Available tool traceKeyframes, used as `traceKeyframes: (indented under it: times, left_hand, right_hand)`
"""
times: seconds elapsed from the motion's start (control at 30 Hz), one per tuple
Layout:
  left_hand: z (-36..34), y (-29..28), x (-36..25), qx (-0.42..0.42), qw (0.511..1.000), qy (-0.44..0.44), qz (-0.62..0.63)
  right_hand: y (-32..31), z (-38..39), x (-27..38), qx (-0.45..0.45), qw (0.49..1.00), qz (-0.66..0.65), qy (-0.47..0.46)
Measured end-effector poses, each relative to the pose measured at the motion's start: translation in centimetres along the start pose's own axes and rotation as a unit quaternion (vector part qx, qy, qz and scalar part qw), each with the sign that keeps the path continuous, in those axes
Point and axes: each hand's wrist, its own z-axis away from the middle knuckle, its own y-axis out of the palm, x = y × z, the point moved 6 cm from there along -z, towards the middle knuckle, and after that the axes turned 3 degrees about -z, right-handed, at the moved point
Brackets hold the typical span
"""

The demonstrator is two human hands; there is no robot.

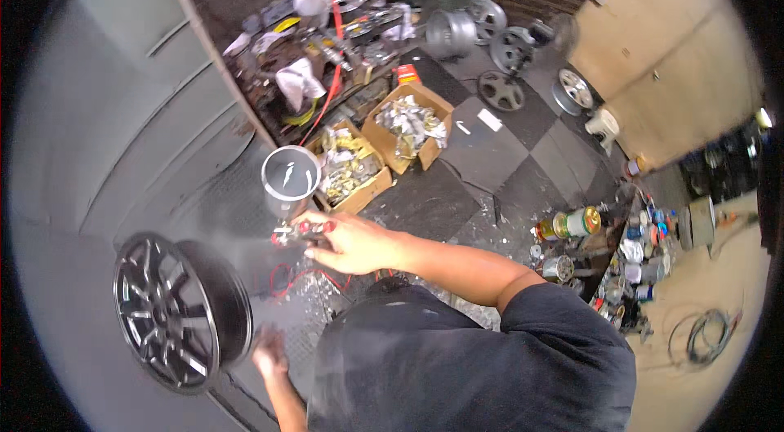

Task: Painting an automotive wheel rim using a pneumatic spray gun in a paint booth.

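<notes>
My right hand (359,242) is closed around a spray gun (298,232) with red knobs and a clear round cup on top. Its front points left toward a glossy black alloy wheel rim (222,301), with a gap between them. Pale mist hangs in that gap. The multi-spoke rim stands upright at the lower left, its spoked face turned left. Beside its lower right edge is my left hand (269,353), smeared by motion. I cannot make out its fingers or whether it touches the rim.
Two cardboard boxes (382,134) full of crumpled paper and foil stand ahead. Behind them is a cluttered bench (269,93) with a red hose (336,24). Several wheel rims (451,33) sit on the floor at the back. Cans (581,221) crowd the right side.
</notes>
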Motion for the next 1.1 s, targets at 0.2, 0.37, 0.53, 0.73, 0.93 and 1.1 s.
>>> traceKeyframes:
  times: [0.2, 0.37, 0.53, 0.73, 0.93, 1.1]
  left_hand:
    - [1.2, -2.8, -0.4, -0.039, 0.997, -0.055, 0.032]
    - [1.7, -14.5, -6.1, -0.275, 0.942, 0.091, 0.168]
    - [1.3, 1.3, -3.6, -0.069, 0.992, -0.034, -0.102]
    - [2.9, 0.4, -2.7, -0.048, 0.987, -0.071, -0.135]
    - [0.5, -14.4, -7.1, -0.277, 0.950, 0.082, 0.114]
    - [0.3, 7.2, 0.1, 0.074, 0.930, -0.096, -0.347]
  right_hand:
    - [0.7, -2.0, -1.1, 0.003, 1.000, 0.019, 0.000]
    - [1.0, -2.8, -3.4, 0.024, 0.997, -0.052, 0.056]
    - [2.0, -2.4, -4.3, 0.032, 0.997, -0.055, 0.041]
    - [3.2, -3.3, -3.0, 0.045, 0.998, -0.036, 0.017]
    - [3.4, -3.3, -2.7, 0.065, 0.994, -0.087, 0.028]
    - [3.7, -3.2, -3.8, 0.068, 0.994, -0.076, 0.032]
